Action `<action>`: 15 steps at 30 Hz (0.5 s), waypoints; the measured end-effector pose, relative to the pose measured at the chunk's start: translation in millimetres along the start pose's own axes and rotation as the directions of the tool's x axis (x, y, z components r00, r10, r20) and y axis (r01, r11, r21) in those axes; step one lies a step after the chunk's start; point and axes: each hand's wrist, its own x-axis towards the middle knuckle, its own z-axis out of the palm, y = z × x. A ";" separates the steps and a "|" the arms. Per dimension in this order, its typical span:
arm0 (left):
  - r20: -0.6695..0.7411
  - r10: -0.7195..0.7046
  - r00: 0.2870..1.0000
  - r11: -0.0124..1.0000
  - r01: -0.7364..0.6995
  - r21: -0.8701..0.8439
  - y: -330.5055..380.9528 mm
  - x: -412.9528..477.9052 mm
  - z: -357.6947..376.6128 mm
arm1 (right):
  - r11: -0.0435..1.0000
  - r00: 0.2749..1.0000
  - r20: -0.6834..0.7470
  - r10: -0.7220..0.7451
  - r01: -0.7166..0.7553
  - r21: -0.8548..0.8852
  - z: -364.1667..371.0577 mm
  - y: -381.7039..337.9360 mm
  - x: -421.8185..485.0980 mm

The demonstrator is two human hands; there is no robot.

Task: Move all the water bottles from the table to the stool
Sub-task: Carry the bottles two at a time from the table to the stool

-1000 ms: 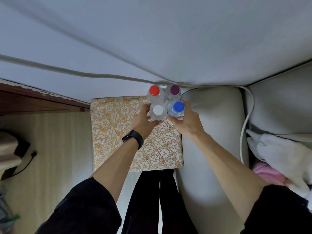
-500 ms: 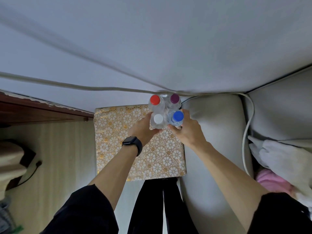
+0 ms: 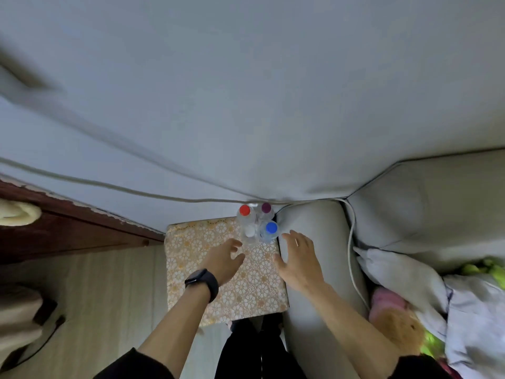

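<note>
Several clear water bottles stand in a tight cluster on the far right corner of the gold floral-patterned stool point(image 3: 207, 272): a red-capped bottle point(image 3: 244, 210), a purple-capped bottle point(image 3: 266, 207), a white-capped bottle point(image 3: 249, 231) and a blue-capped bottle point(image 3: 271, 228). My left hand point(image 3: 224, 259), with a black watch on its wrist, hovers just in front of the white-capped bottle, fingers relaxed and holding nothing. My right hand point(image 3: 299, 258) is spread open beside the blue-capped bottle, over the stool's right edge, apart from the bottles.
A grey sofa armrest point(image 3: 314, 222) runs along the stool's right side, with a white cable point(image 3: 352, 242) over it. Crumpled clothes point(image 3: 410, 283) lie at the right. A pale wall point(image 3: 246, 105) rises behind, and a dark wooden edge point(image 3: 68, 231) sits at the left above a wood floor.
Both hands let go of the white-capped and blue-capped bottles and drew back toward me with fingers spread. The bottles stay standing on the stool's corner.
</note>
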 end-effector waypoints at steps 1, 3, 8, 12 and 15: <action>-0.020 0.020 1.000 1.000 -0.020 -0.003 6.4 -14.6 -11.1 | 0.999 0.999 -0.027 -0.033 0.032 -0.007 -12.2 -8.9 -9.6; -0.101 0.069 0.993 0.997 -0.070 -0.010 17.1 -43.3 -32.5 | 0.996 0.991 -0.094 -0.090 0.092 0.019 -38.3 -28.3 -27.3; -0.296 0.174 0.939 0.985 -0.172 0.031 25.1 -96.9 -85.3 | 0.967 0.932 -0.298 -0.206 0.241 0.087 -94.7 -71.0 -59.6; -0.434 0.147 0.889 0.986 -0.166 -0.007 16.8 -134.3 -119.5 | 0.934 0.887 -0.352 -0.299 0.348 0.083 -113.4 -96.9 -73.6; -0.511 0.072 0.856 0.991 -0.120 -0.061 -0.8 -160.2 -134.8 | 0.888 0.838 -0.370 -0.401 0.455 0.070 -113.5 -119.3 -73.6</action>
